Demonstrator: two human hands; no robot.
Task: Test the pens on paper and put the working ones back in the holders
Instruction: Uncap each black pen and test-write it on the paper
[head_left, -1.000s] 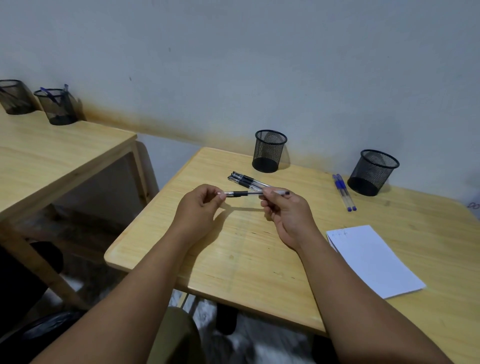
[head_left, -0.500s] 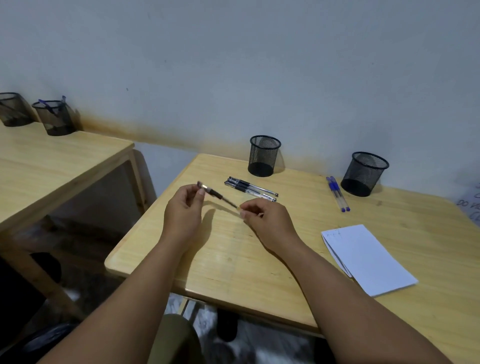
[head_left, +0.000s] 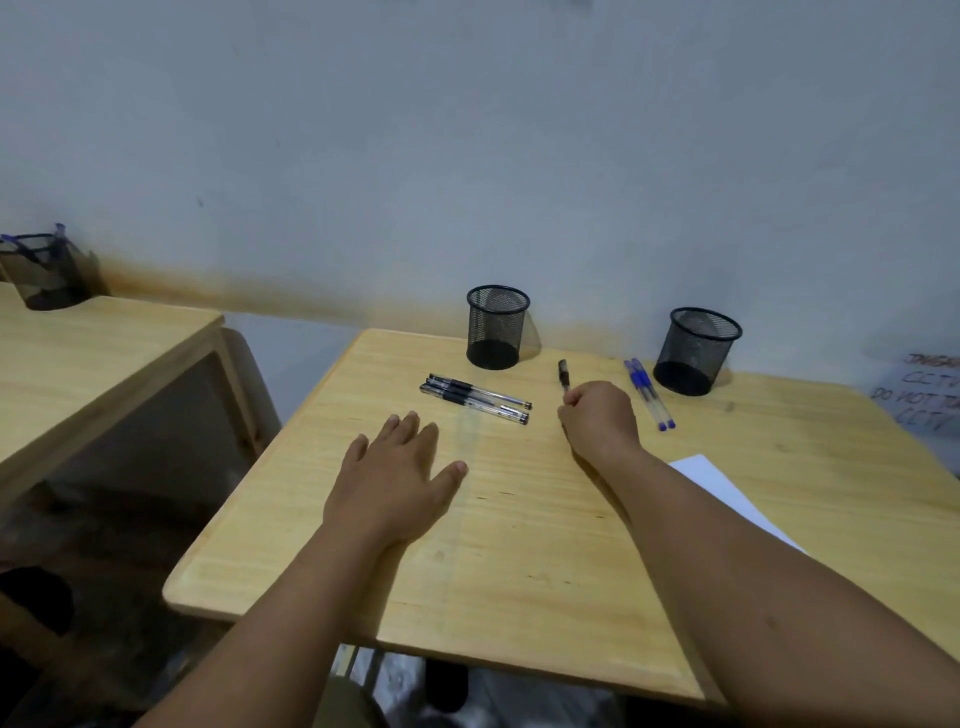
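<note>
Counted on the light wooden table (head_left: 519, 519): holders, pens, paper.

Two black wire-mesh pen holders (head_left: 497, 326) (head_left: 697, 349) along the far edge; two black-capped clear pens (head_left: 475, 397) lying there, a third (head_left: 564, 374) in hand; two blue pens (head_left: 649, 392); one white paper sheet (head_left: 727, 493) at the right edge.

L hand (head_left: 397, 470) is spread flat, palm down, fingers extended — centre of frame. R hand (head_left: 598, 415) is fisted around a pen (head_left: 564, 375) — upper centre-right, forearm angled from lower right.

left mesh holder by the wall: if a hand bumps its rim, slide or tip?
The left mesh holder looks empty and is open wire mesh, so probably light. It stands taller than wide on smooth wood, so a rim bump would likely tip it, and a low push slide it. Once down it may roll.
</note>
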